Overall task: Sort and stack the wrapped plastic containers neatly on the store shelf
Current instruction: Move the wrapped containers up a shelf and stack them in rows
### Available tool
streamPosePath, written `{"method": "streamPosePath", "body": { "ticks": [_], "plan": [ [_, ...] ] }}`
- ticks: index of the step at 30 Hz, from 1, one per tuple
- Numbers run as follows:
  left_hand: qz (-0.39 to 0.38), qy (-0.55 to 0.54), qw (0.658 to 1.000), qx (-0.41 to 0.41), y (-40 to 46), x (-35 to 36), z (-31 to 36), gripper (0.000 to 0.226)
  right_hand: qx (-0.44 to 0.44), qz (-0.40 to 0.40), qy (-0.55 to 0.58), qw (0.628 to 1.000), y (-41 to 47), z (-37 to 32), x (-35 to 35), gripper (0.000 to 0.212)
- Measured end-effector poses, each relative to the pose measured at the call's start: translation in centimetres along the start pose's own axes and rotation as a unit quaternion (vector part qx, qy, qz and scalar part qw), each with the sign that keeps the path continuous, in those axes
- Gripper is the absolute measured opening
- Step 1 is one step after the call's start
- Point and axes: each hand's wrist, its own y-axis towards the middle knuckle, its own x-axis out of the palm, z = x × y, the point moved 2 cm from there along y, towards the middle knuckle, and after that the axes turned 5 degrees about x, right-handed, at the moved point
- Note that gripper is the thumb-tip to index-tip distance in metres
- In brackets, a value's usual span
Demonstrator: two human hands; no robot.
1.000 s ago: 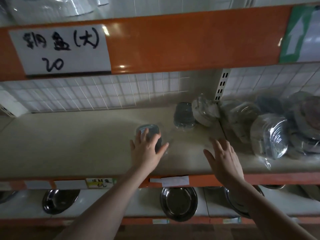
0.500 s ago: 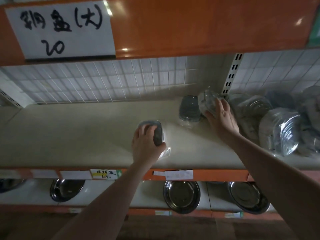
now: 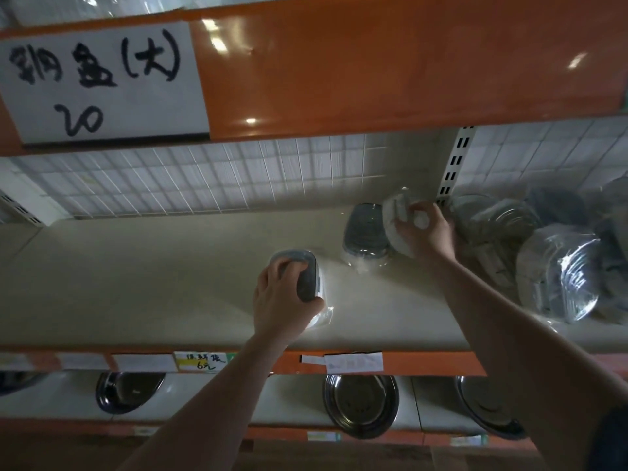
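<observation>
Two hands work the shelf [image 3: 136, 273]: left hand [image 3: 283, 302] grips a wrapped container [image 3: 307, 277] near the front edge; right hand [image 3: 426, 229] clutches a wrapped bundle [image 3: 396, 215] toward the back.

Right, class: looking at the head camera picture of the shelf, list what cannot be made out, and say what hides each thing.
- Wrapped grey-lidded container: near side covered by the left hand.
- Pale wrapped container: shape blurred, partly hidden by the right hand.
- Heap of wrapped containers: count unclear, wrap glares, right edge cuts it.
- White price slip: writing too faint.
</observation>
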Motion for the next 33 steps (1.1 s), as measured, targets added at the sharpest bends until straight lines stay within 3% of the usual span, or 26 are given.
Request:
{"method": "streamPosePath", "body": {
  "ticks": [6, 9, 16, 24, 33],
  "plan": [
    [-0.049, 0.000, 0.999, 0.018, -0.3, -1.3, -1.1, 0.064, 0.008, -0.031, -0.084, 0.996, -7.0, 0.9, -0.7, 0.061],
    [-0.044, 0.021, 0.998, 0.027, -0.7, -1.7, -1.9, 0.069, 0.041, -0.028, -0.103, 0.993, -6.6, 0.5, -0.6, 0.058],
    [-0.027, 0.022, 0.995, -0.096, -0.9, -1.3, -0.8, 0.090, 0.062, -0.031, -0.115, 0.991, -5.3, 0.1, 0.0, 0.083],
    [-0.019, 0.039, 0.998, -0.046, -1.7, -4.4, -1.1, 0.070, -0.017, -0.036, -0.227, 0.973, -7.7, -1.9, -1.9, 0.064],
    [-0.015, 0.036, 0.998, -0.054, -7.7, -9.6, -0.6, 0.077, -0.096, -0.068, -0.278, 0.953, -14.7, -4.8, -4.1, 0.059]
  ]
}}
